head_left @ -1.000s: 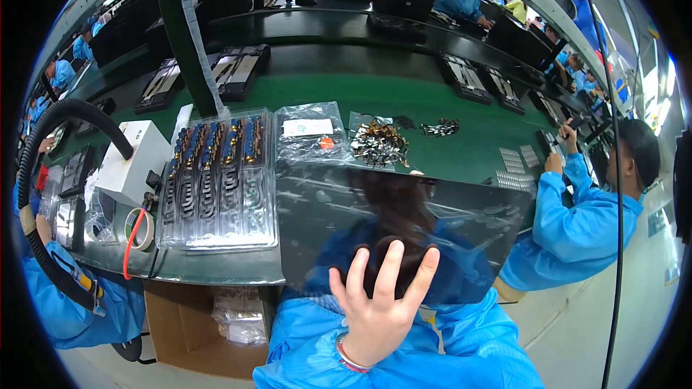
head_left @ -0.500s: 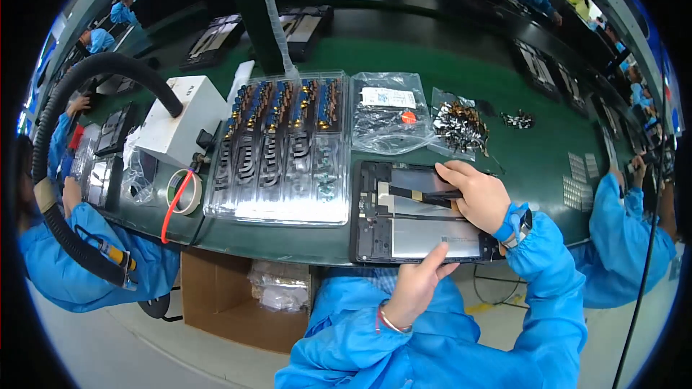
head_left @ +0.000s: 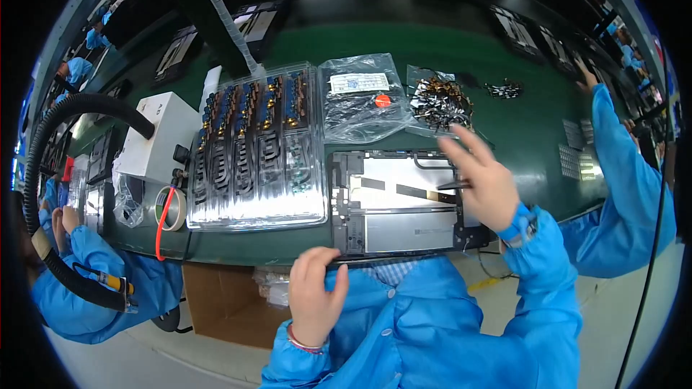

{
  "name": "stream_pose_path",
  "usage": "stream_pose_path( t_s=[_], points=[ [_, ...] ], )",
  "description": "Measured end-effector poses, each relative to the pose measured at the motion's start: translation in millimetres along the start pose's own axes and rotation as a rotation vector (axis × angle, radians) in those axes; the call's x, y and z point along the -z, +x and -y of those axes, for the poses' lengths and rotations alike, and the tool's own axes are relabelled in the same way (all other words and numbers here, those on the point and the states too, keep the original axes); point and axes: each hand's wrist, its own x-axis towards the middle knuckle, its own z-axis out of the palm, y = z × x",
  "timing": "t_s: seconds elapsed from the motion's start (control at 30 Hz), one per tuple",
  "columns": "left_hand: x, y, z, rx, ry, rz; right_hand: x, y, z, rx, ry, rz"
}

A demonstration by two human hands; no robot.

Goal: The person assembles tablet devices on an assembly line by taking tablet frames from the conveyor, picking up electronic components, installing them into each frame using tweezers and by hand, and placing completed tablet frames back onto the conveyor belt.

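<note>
An opened tablet (head_left: 409, 229) lies flat near the table's front edge, its silver inside and black frame facing up. My left hand (head_left: 315, 295) is at its near left corner, fingertips by the edge, thumb apart, nothing in it. Above the tablet's right side my right hand (head_left: 490, 191) has two fingers raised. A dark, thin tool, apparently tweezers (head_left: 453, 185), sticks out from under that hand toward the tablet; its rest is hidden by the palm. A dark strip (head_left: 418, 191) crosses the silver area.
Left of the tablet sits a clear tray (head_left: 259, 212) of small parts. Behind are a clear bag (head_left: 360, 119) and a heap of small parts (head_left: 441, 101). A white box (head_left: 158, 137), black hose (head_left: 32, 158) and tape roll (head_left: 171, 217) stand left. Co-workers sit both sides.
My left hand has moved left from the tablet's near edge to its near left corner. My right hand's fingers have lifted from the tablet. The right co-worker's arm reaches further over the table.
</note>
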Motion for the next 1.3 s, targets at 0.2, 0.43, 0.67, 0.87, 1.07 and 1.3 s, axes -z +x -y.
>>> stream_pose_path(
  t_s=[0.2,0.43,0.67,0.87,1.07,1.3],
  points=[
    [-9,-3,11,0.094,-0.008,-0.049,-9,-81,-14,-0.481,0.377,0.018],
    [-6,-5,-23,-0.087,-0.245,-0.113,10,-108,-22,-0.634,1.519,-0.508],
    [19,15,-63,-0.152,-0.496,0.169,51,88,-113,-0.624,1.579,-0.469],
    [47,-16,-52,0.127,-0.272,-0.003,-5,247,-213,-0.804,1.418,-0.447],
    [61,-52,-26,0.390,-0.223,-0.361,-37,274,-255,-0.935,1.433,-0.292],
    [82,83,-46,0.342,-0.983,-0.591,-44,277,-276,-0.747,0.942,-0.349]
  ],
)
